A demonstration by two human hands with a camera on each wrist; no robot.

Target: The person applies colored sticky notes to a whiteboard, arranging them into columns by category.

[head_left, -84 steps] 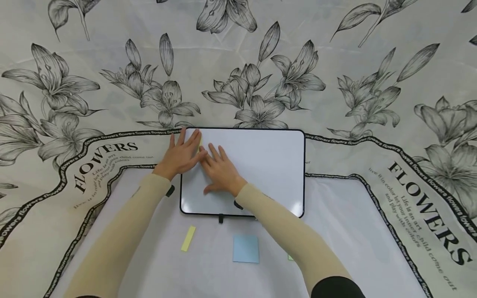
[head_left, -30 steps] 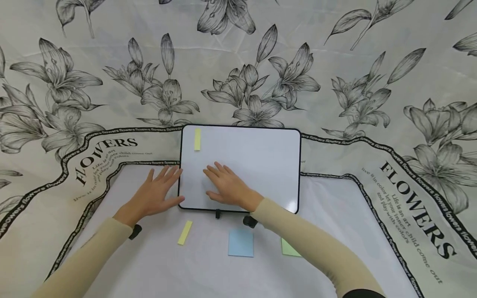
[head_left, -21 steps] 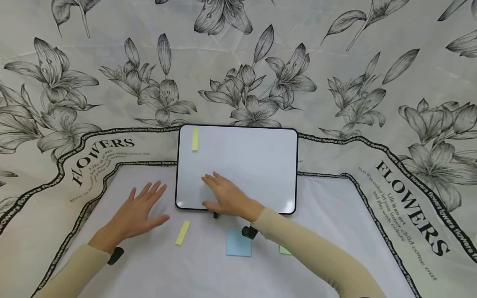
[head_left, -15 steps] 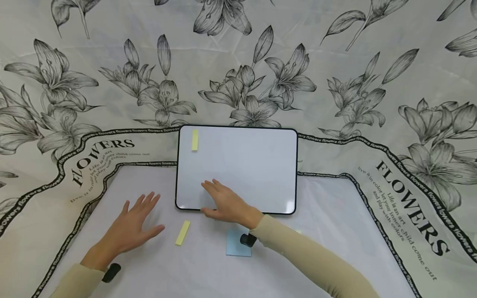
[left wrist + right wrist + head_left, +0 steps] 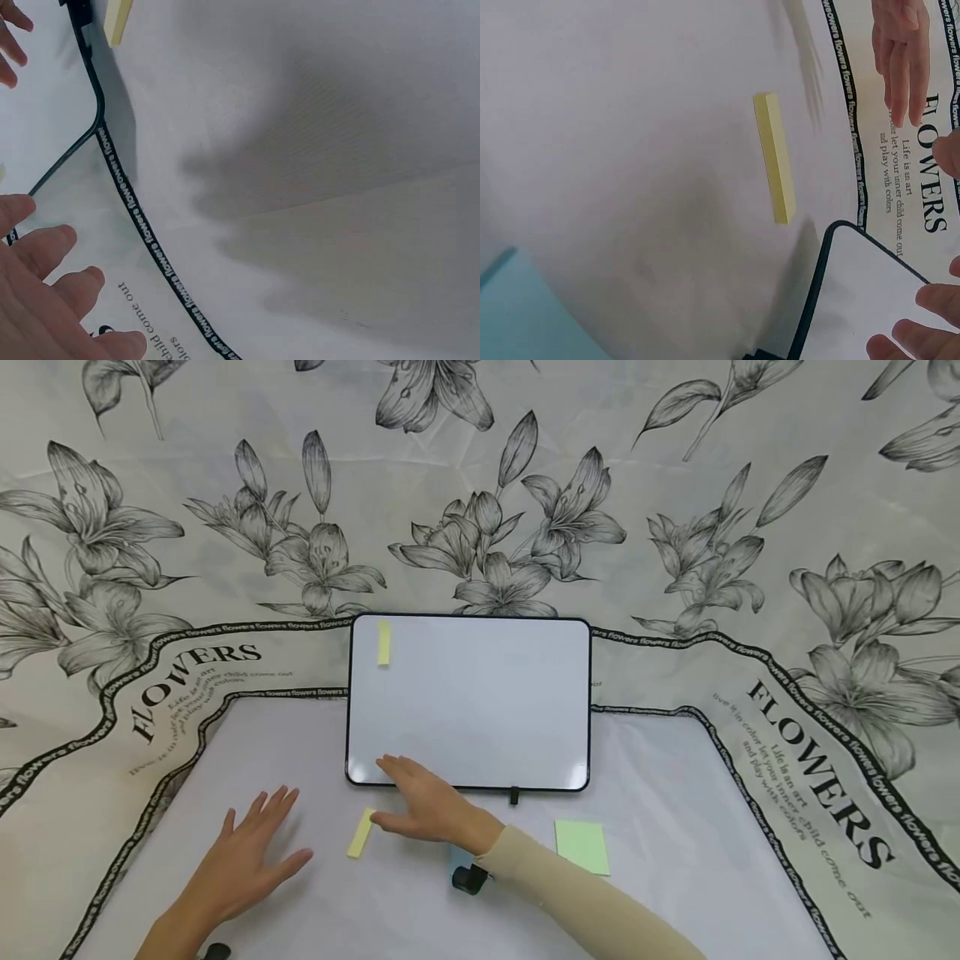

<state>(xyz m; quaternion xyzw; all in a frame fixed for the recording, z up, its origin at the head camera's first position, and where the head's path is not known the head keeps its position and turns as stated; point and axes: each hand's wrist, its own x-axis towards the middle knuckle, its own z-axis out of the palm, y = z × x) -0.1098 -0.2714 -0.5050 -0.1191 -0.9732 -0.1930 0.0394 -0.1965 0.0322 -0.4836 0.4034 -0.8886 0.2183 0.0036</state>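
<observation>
My left hand [image 5: 240,864] hovers over the white cloth at the left, fingers spread, holding nothing. My right hand [image 5: 435,806], fingers extended and nothing in its grasp, is over the lower left edge of a black-framed whiteboard [image 5: 480,702]. A narrow yellow sticky note [image 5: 384,643] is stuck near the board's upper left corner. Close to the right thumb lies a thin pad of yellow sticky notes [image 5: 360,835], seen whole in the right wrist view [image 5: 776,159]. A blue sticky note pad [image 5: 459,858] is mostly hidden under the right wrist.
A green sticky note pad [image 5: 582,847] lies right of the right forearm. Behind the whiteboard rises a cloth [image 5: 675,585] printed with flowers and lettering. A small black tab [image 5: 513,796] shows under the board's bottom edge. Each wrist wears a small black camera [image 5: 469,879].
Both hands have drawn back from the whiteboard toward the body, the left one farther to the left. The yellow note on the board is uncovered, and the green pad has come into full view.
</observation>
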